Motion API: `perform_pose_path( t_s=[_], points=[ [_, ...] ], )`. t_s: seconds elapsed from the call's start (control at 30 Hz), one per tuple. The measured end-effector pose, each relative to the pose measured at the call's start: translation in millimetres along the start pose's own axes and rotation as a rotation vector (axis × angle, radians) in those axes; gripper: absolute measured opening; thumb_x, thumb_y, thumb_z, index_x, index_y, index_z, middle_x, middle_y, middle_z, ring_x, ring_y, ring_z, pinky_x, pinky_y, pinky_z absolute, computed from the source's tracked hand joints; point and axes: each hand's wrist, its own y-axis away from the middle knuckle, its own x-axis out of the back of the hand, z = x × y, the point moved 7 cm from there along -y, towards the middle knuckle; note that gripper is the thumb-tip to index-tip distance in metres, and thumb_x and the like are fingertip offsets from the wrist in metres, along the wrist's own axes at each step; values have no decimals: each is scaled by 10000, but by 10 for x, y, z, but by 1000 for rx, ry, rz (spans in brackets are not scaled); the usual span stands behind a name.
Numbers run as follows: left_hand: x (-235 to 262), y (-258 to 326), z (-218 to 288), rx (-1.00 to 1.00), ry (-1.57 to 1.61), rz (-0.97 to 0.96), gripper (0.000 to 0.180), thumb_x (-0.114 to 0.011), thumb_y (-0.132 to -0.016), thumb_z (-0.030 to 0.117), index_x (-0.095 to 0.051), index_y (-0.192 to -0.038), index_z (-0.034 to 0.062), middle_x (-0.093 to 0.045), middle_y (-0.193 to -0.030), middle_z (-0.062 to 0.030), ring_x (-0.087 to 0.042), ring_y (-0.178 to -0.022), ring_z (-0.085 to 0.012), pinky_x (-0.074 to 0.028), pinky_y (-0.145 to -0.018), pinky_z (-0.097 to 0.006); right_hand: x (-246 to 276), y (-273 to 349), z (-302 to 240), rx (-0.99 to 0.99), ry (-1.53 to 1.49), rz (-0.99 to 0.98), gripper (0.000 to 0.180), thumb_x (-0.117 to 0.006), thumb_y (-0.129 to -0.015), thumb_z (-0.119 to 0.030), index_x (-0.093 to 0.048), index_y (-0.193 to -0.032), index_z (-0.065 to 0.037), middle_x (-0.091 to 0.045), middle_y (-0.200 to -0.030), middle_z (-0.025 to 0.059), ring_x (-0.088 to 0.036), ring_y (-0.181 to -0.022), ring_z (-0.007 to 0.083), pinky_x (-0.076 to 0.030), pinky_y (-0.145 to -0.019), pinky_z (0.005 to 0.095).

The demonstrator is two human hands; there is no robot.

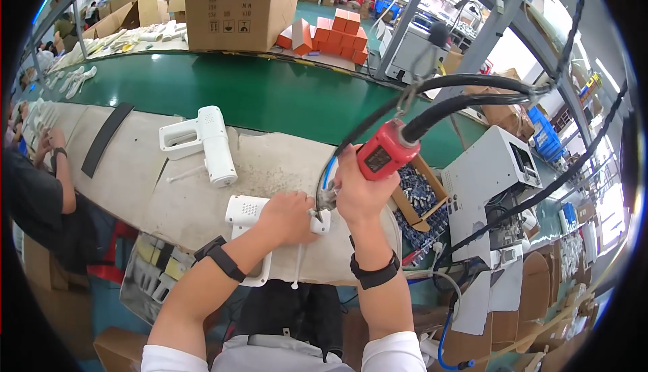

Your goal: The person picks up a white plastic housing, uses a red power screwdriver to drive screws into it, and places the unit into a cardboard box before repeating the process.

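My right hand [364, 193] is wrapped round a red power screwdriver [387, 150] that hangs from a hook and thick black cables. Its lower end points down at the right end of a white plastic handheld device housing [244, 208] on the worktop. My left hand [290, 217] is closed over that housing and holds it down, covering much of its body. A loop handle shows beneath my left forearm, and a thin white cord hangs toward the worktop's near edge. Further left lies a second white housing [216, 146] with a loop handle. The screwdriver's tip is largely hidden.
Right of the worktop [263, 163], a cardboard tray [420, 196] holds many small screws or metal parts, beside a white machine [489, 196]. Beyond runs a green conveyor belt [270, 95]. A black strip [106, 139] lies left, near a co-worker's arm [64, 176]. Orange boxes [341, 34] stand behind.
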Motion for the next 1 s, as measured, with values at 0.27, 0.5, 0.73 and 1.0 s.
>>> perform_pose_path(
  t_s=[0.27,0.5,0.73,1.0],
  points=[
    [37,-29,-20,61,12,-58,607,-717,-697,512,-592,-1035,24,-641,-1009,-135,-648,-953,-293,-521,-822,-387,187,4,-747,9,-66,108,87,-594,-901,-59,-567,-859,11,-535,-541,28,-490,-420,86,-359,-395,226],
    [-85,-98,-103,13,-7,-22,655,-746,-656,542,-594,-1026,23,-644,-996,-142,-653,-932,-297,-523,-812,-392,170,78,-577,45,-1,22,78,-585,-876,-45,-576,-815,3,-535,-535,18,-498,-421,91,-371,-400,225],
    [115,70,-145,-4,-52,-18,870,-800,-519,646,-583,-1089,25,-639,-1037,-153,-621,-1005,-314,-480,-885,-435,83,195,-22,-43,69,-49,72,-602,-861,-43,-580,-819,11,-551,-556,21,-512,-442,93,-402,-430,234],
    [220,392,-729,76,35,-203,889,-812,-471,657,-612,-1049,13,-643,-1046,-159,-617,-1017,-323,-498,-843,-427,54,36,-725,-45,-65,35,68,-591,-888,-45,-577,-867,18,-565,-572,45,-507,-433,97,-373,-403,229]
  ],
)
